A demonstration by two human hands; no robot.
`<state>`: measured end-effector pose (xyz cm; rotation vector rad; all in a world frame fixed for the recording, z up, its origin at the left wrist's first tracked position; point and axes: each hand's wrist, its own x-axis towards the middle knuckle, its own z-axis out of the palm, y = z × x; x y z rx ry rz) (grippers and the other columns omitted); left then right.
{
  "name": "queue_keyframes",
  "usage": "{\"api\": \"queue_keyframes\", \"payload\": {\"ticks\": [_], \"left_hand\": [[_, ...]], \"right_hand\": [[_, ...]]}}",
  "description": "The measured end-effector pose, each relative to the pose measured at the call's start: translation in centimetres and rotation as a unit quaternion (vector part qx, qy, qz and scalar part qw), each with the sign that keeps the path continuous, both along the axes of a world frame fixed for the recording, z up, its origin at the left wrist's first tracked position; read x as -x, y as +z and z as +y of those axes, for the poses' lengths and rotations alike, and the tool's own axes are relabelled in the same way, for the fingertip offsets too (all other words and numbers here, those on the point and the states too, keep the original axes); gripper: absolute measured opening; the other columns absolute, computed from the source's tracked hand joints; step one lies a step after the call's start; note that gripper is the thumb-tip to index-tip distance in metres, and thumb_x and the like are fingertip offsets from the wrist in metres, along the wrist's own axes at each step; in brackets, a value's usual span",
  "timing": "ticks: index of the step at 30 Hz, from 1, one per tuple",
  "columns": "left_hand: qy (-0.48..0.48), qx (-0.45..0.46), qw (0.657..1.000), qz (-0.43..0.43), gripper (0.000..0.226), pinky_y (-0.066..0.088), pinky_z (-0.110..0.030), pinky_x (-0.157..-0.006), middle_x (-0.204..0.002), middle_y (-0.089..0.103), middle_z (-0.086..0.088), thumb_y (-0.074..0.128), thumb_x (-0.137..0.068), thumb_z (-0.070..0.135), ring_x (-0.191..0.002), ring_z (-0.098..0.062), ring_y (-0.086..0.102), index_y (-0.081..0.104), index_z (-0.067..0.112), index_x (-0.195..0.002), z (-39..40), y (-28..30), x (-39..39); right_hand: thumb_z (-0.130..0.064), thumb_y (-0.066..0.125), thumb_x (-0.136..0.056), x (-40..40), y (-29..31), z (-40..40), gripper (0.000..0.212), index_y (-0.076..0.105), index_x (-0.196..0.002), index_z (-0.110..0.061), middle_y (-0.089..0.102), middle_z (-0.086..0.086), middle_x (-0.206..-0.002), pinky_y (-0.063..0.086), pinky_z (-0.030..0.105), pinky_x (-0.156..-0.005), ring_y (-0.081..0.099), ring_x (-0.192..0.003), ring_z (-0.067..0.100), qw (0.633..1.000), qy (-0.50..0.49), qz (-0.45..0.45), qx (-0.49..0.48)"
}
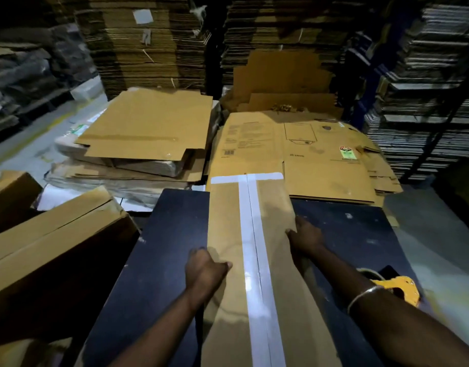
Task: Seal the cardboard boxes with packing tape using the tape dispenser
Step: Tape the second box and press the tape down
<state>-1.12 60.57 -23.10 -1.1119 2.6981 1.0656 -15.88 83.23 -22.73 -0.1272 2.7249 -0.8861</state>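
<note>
Box (254, 247) centre on table (159, 247), seam taped. Left hand (205, 271) grips its 9 o'clock edge, right hand (304, 238) its 3 o'clock edge. Dispenser (397, 286) idle at 4 o'clock. Step looks like shifting finished box; next, probably clear it away.

Dim, blurry bkgd, wide-angle edge warp

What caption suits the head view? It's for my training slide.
Both hands, left and right, grip the sides of a taped cardboard box; yellow tape dispenser beside it.
</note>
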Motion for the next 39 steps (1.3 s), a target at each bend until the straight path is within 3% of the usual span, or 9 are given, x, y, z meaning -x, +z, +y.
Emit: {"api": "queue_keyframes", "payload": {"ticks": [4,9,18,22,25,30,33,36,39], "left_hand": [[-0.001,0.034,0.999,0.021,0.057,0.052,-0.032,-0.068,-0.097,0.063,-0.009,0.077,-0.062,0.058,-0.082,-0.025,0.061,0.062,0.008,-0.086,0.8,-1.1,-0.2],[-0.03,0.073,0.995,0.057,0.054,0.039,-0.039,-0.093,-0.115,0.052,-0.017,0.077,-0.08,0.039,-0.108,-0.035,0.049,0.057,-0.001,-0.109,1.6,-1.8,-0.2],[-0.062,0.07,0.993,0.071,0.047,0.039,-0.042,-0.097,-0.123,0.044,-0.016,0.067,-0.092,0.034,-0.113,-0.037,0.046,0.051,0.001,-0.12,1.7,-2.7,0.9],[-0.078,0.09,0.991,0.068,0.048,0.042,-0.047,-0.096,-0.122,0.045,-0.02,0.067,-0.09,0.03,-0.111,-0.043,0.048,0.049,0.0,-0.123,1.4,-3.1,1.7],[-0.125,0.153,0.976,0.09,0.062,0.042,-0.053,-0.099,-0.127,0.047,-0.026,0.067,-0.086,0.022,-0.116,-0.047,0.048,0.041,0.001,-0.138,2.0,-3.6,2.2],[-0.287,0.158,0.931,0.161,0.072,0.025,-0.057,-0.114,-0.155,0.039,-0.008,0.034,-0.093,0.059,-0.146,-0.03,0.03,0.038,0.016,-0.15,5.1,-3.7,2.8],[-0.357,0.156,0.911,0.133,0.081,0.016,-0.055,-0.118,-0.164,0.02,0.003,0.014,-0.091,0.07,-0.152,-0.022,0.015,0.027,0.024,-0.156,7.6,-4.0,2.4],[-0.378,0.195,0.901,0.089,0.082,0.006,-0.052,-0.12,-0.165,0.002,0.009,0.004,-0.092,0.07,-0.153,-0.016,0.001,0.013,0.025,-0.159,8.8,-4.7,1.9],[-0.386,0.209,0.896,0.067,0.083,0.004,-0.05,-0.121,-0.165,-0.004,0.009,0.0,-0.091,0.07,-0.153,-0.015,-0.004,0.005,0.023,-0.16,8.8,-5.0,2.0]], "right_hand": [[-0.034,0.057,-0.099,-2.3,-1.4,0.7,0.04,0.055,-0.134,-0.016,0.064,0.006,-0.129,0.045,0.039,-0.098,0.061,-0.117,0.031,0.997,-0.018,0.037,0.071],[-0.027,0.058,-0.099,-3.9,-3.2,1.5,0.044,0.053,-0.141,-0.012,0.061,0.012,-0.133,0.043,0.036,-0.1,0.057,-0.119,0.032,0.996,-0.044,0.068,0.048],[-0.031,0.061,-0.099,-4.3,-2.6,3.2,0.052,0.048,-0.147,-0.017,0.057,0.007,-0.142,0.043,0.03,-0.097,0.055,-0.127,0.029,0.995,-0.067,0.05,0.057],[-0.032,0.067,-0.095,-4.7,-2.1,3.7,0.046,0.059,-0.138,-0.016,0.067,0.009,-0.128,0.046,0.03,-0.092,0.062,-0.118,0.028,0.993,-0.092,0.039,0.061],[-0.041,0.065,-0.093,-5.2,-2.5,6.0,0.031,0.072,-0.114,-0.019,0.075,0.01,-0.104,0.053,0.036,-0.077,0.067,-0.101,0.034,0.986,-0.15,0.071,0.011],[-0.034,0.055,-0.095,-8.0,-3.4,13.0,0.023,0.061,-0.104,-0.013,0.067,0.014,-0.098,0.044,0.038,-0.067,0.063,-0.094,0.039,0.939,-0.313,0.138,-0.046],[-0.039,0.06,-0.089,-10.0,-5.2,17.6,0.052,0.048,-0.126,-0.004,0.057,0.023,-0.127,0.047,0.046,-0.088,0.055,-0.115,0.041,0.912,-0.389,0.056,-0.122],[-0.063,0.054,-0.087,-12.5,-8.1,21.1,0.085,0.034,-0.144,-0.003,0.041,0.026,-0.147,0.037,0.058,-0.107,0.041,-0.134,0.043,0.886,-0.417,-0.077,-0.188],[-0.091,0.024,-0.08,-13.4,-10.8,23.6,0.097,0.062,-0.12,-0.011,0.062,0.022,-0.127,0.045,0.056,-0.099,0.06,-0.115,0.04,0.918,-0.354,-0.115,-0.138]]}}
